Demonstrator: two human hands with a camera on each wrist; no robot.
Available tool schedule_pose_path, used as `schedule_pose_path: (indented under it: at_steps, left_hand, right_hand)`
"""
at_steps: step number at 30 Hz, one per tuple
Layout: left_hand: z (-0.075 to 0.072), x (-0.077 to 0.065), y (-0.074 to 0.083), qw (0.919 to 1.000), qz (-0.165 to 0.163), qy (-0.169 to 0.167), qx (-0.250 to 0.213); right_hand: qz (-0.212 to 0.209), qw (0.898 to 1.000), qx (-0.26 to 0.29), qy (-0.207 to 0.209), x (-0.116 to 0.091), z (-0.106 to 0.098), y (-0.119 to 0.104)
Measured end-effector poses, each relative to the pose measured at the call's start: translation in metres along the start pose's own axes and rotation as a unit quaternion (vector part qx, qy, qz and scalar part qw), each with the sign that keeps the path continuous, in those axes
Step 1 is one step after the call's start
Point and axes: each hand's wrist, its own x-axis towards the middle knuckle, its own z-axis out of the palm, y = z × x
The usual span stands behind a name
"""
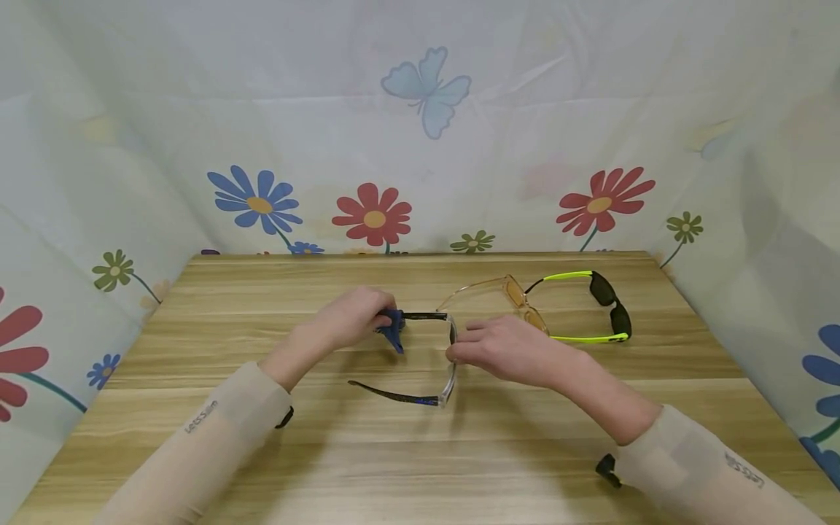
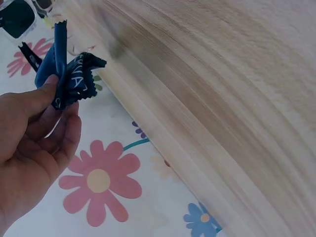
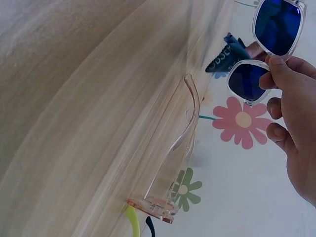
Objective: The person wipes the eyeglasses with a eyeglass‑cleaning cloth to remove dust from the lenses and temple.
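My right hand (image 1: 504,350) pinches a pair of clear-framed sunglasses (image 1: 408,397) at the bridge, between dark blue lenses in the right wrist view. Both temples are unfolded and point left. At the far temple, my left hand (image 1: 354,315) grips a crumpled dark blue cloth (image 2: 74,81) with zigzag edges and pale lettering. That temple's end is hidden by the cloth and fingers. The near temple, dark with a blue mark, is free of both hands. The sunglasses are tilted up on their side, lenses facing right.
Glasses with amber lenses (image 1: 515,293) lie just beyond my right hand, one thin temple stretching left. Behind them to the right are sunglasses with neon yellow temples (image 1: 569,275) and black lenses. The wooden table (image 1: 262,467) ends at a flowered cloth backdrop (image 1: 315,131).
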Motion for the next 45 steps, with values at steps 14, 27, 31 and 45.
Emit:
schedule_pose_path:
  at_steps: [14, 27, 31, 45]
  left_hand:
    - [-0.008, -0.012, -0.027, 0.9983, -0.038, 0.01, -0.043]
    - [-0.021, -0.001, 0.005, 0.9989, 0.006, 0.025, -0.039]
    - [-0.021, 0.003, 0.017, 0.9995, 0.021, 0.01, -0.021]
    - [-0.016, 0.014, 0.042, 0.9977, 0.061, -0.014, 0.025]
  right_hand:
    - [0.03, 0.999, 0.026, 0.021, -0.02, 0.002, 0.014]
    - [-0.015, 0.999, 0.023, 0.029, -0.007, 0.01, 0.005]
    - [-0.028, 0.999, 0.01, 0.034, -0.003, 0.013, 0.003]
    - [-0.053, 0.998, -0.004, 0.032, 0.014, 0.01, -0.008]
